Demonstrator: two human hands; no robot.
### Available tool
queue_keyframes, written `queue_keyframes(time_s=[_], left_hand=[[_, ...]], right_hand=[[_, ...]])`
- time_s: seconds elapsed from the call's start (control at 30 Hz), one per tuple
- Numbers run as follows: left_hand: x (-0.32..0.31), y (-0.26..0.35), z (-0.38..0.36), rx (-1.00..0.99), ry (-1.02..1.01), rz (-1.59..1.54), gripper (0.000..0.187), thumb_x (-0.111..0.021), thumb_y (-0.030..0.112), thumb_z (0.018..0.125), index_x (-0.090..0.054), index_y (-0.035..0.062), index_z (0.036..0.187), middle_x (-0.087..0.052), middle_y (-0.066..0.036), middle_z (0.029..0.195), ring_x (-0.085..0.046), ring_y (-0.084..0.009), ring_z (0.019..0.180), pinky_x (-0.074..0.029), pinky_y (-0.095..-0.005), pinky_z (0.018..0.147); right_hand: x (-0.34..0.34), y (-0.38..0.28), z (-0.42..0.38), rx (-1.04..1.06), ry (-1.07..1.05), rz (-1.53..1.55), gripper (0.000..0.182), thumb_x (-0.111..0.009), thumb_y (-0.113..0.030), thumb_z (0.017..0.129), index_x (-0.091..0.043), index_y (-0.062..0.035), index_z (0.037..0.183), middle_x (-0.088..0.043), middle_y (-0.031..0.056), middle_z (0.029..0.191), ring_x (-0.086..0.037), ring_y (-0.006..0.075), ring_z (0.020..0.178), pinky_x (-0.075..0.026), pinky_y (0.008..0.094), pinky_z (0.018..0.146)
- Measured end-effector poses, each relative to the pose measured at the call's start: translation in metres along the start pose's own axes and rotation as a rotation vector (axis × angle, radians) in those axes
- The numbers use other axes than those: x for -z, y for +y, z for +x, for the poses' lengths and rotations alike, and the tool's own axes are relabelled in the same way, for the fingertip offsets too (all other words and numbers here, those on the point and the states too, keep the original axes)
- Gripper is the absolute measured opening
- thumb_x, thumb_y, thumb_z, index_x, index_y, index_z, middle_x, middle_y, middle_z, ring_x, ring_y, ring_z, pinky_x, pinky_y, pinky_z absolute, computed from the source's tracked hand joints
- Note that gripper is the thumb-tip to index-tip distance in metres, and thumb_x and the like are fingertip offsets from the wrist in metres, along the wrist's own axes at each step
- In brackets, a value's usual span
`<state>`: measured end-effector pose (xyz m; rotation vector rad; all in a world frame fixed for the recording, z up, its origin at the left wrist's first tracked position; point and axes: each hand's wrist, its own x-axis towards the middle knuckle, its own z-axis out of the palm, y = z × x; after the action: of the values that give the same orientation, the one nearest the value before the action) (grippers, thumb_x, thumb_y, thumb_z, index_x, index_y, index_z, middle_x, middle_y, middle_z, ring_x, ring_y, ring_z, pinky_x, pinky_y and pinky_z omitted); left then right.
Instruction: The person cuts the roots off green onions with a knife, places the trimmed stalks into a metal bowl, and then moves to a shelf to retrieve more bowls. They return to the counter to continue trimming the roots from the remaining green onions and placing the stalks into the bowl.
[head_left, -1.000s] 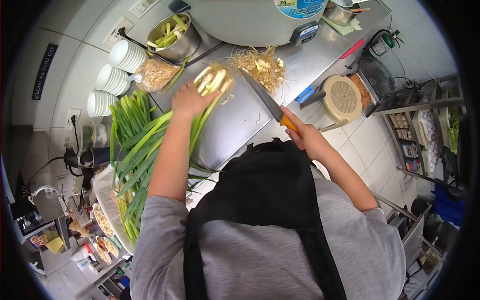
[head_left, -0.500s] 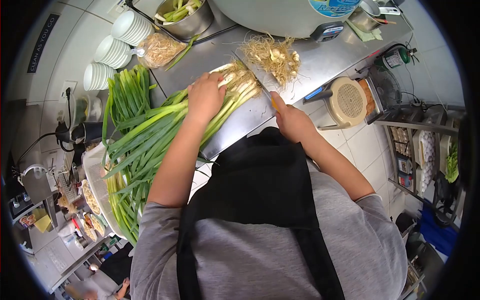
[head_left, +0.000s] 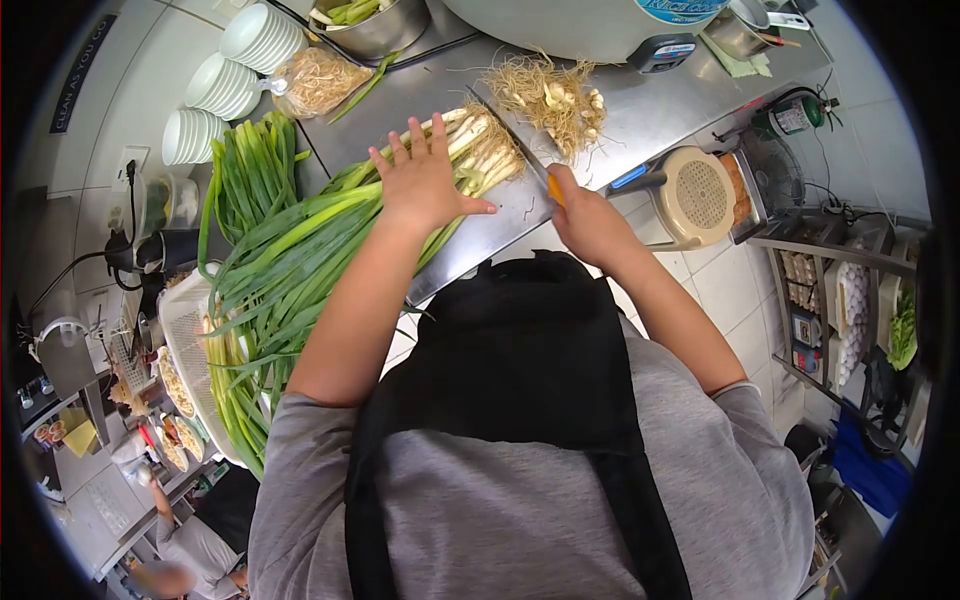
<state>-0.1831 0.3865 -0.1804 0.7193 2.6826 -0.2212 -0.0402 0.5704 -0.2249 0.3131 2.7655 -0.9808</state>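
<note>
The person's two hands are working apart over a steel counter [head_left: 640,105]. The left hand [head_left: 420,180] is lying open above a bundle of spring onions [head_left: 320,240], its fingers fanned away from the body and its thumb pointing toward the right hand [head_left: 590,222]. Whether the left palm is pressing on the stalks or only hovering, one cannot tell.

The right hand is closing firmly around the orange handle of a knife [head_left: 521,146]. The blade is slanting forward and to the left from that fist, passing between the bundle's root ends and a heap of loose roots [head_left: 550,105]. The bundle's pale ends are showing between the two hands, while its green leaves are trailing out past the left wrist and forearm, toward a white basket [head_left: 190,345].

Ahead of the left hand, a bag of brown shreds [head_left: 318,82] is sitting beside stacked white bowls [head_left: 262,40], and a metal pot [head_left: 388,30] is holding cut stalks. To the left of the same hand, another green bunch [head_left: 255,165] is resting. A big rice cooker [head_left: 570,28] is standing beyond the root heap, well ahead of the right hand. A beige stool [head_left: 693,195] is standing to that hand's right.
</note>
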Motion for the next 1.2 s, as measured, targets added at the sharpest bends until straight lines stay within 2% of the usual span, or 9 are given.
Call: queue_keyframes(time_s=[0.13,0.23,0.3,0.4,0.57,0.7,0.83,1.03,1.2], left_hand=[[-0.007,-0.010,0.018,0.039,0.054,0.022,0.134,-0.083,0.065,0.066,-0.010,0.0046,0.161,-0.025,-0.027,0.161,-0.027,-0.0491,0.147,-0.015,-0.0616,0.121],[-0.006,-0.018,0.025,0.038,0.002,-0.107,0.119,-0.085,0.051,0.069,-0.022,0.0042,0.158,-0.041,-0.024,0.150,-0.043,-0.0454,0.138,-0.027,-0.0563,0.119],[-0.012,-0.019,0.025,-0.033,0.049,-0.072,0.094,-0.084,0.038,0.072,-0.037,0.0013,0.146,-0.053,-0.020,0.133,-0.055,-0.0399,0.125,-0.043,-0.0484,0.109],[-0.022,-0.010,0.017,0.004,0.133,-0.116,0.078,-0.083,0.035,0.073,-0.046,0.0009,0.133,-0.056,-0.017,0.123,-0.059,-0.0360,0.117,-0.052,-0.0442,0.097],[-0.036,-0.010,0.014,-0.027,0.177,-0.065,0.076,-0.083,0.038,0.075,-0.048,0.0017,0.132,-0.057,-0.014,0.120,-0.061,-0.0324,0.111,-0.055,-0.0435,0.090],[-0.046,-0.017,0.016,-0.097,0.293,-0.079,0.075,-0.081,0.040,0.077,-0.049,0.0025,0.133,-0.057,-0.012,0.120,-0.061,-0.0300,0.108,-0.054,-0.0446,0.089],[-0.050,-0.017,0.015,-0.139,0.309,-0.061,0.072,-0.080,0.038,0.078,-0.049,0.0032,0.134,-0.056,-0.010,0.120,-0.060,-0.0296,0.107,-0.052,-0.0450,0.089],[-0.052,-0.019,0.017,-0.147,0.306,-0.085,0.070,-0.079,0.036,0.079,-0.050,0.0033,0.133,-0.056,-0.010,0.121,-0.059,-0.0295,0.108,-0.051,-0.0449,0.087],[-0.058,-0.022,0.024,-0.174,0.307,-0.089,0.066,-0.080,0.035,0.079,-0.051,0.0045,0.130,-0.055,-0.010,0.120,-0.059,-0.0299,0.107,-0.051,-0.0463,0.086]], right_hand=[[0.002,-0.018,0.002,-0.051,-0.051,-0.047,0.045,-0.053,-0.018,0.099,-0.036,-0.0102,0.140,-0.068,0.0299,0.091,-0.066,0.0483,0.087,-0.052,0.0545,0.080],[0.007,-0.013,0.004,-0.038,-0.065,-0.038,0.052,-0.052,-0.016,0.099,-0.032,-0.0133,0.147,-0.069,0.0295,0.090,-0.067,0.0472,0.086,-0.052,0.0545,0.079],[0.019,-0.014,-0.002,0.014,-0.032,-0.058,0.057,-0.053,-0.016,0.099,-0.029,-0.0147,0.151,-0.068,0.0269,0.084,-0.067,0.0450,0.080,-0.052,0.0537,0.075],[0.033,-0.029,-0.015,0.104,0.029,-0.081,0.065,-0.053,-0.016,0.099,-0.024,-0.0194,0.157,-0.068,0.0240,0.077,-0.067,0.0424,0.074,-0.053,0.0527,0.071],[0.036,-0.047,-0.021,0.051,-0.097,-0.286,0.070,-0.053,-0.014,0.098,-0.020,-0.0229,0.160,-0.068,0.0225,0.074,-0.067,0.0409,0.070,-0.053,0.0526,0.068],[0.065,-0.073,-0.028,-0.089,-0.260,-0.227,0.069,-0.053,-0.014,0.098,-0.021,-0.0230,0.159,-0.067,0.0234,0.074,-0.067,0.0417,0.070,-0.053,0.0533,0.069],[0.054,-0.068,-0.017,-0.021,-0.227,-0.282,0.069,-0.051,-0.014,0.099,-0.020,-0.0224,0.159,-0.068,0.0234,0.076,-0.067,0.0419,0.071,-0.053,0.0532,0.071],[0.052,-0.098,0.015,-0.210,-0.343,-0.197,0.066,-0.048,-0.015,0.101,-0.019,-0.0231,0.159,-0.069,0.0231,0.080,-0.068,0.0422,0.071,-0.054,0.0540,0.071],[0.038,-0.061,-0.008,-0.030,-0.223,-0.302,0.065,-0.046,-0.016,0.101,-0.019,-0.0243,0.159,-0.069,0.0236,0.078,-0.067,0.0424,0.069,-0.055,0.0526,0.071]])
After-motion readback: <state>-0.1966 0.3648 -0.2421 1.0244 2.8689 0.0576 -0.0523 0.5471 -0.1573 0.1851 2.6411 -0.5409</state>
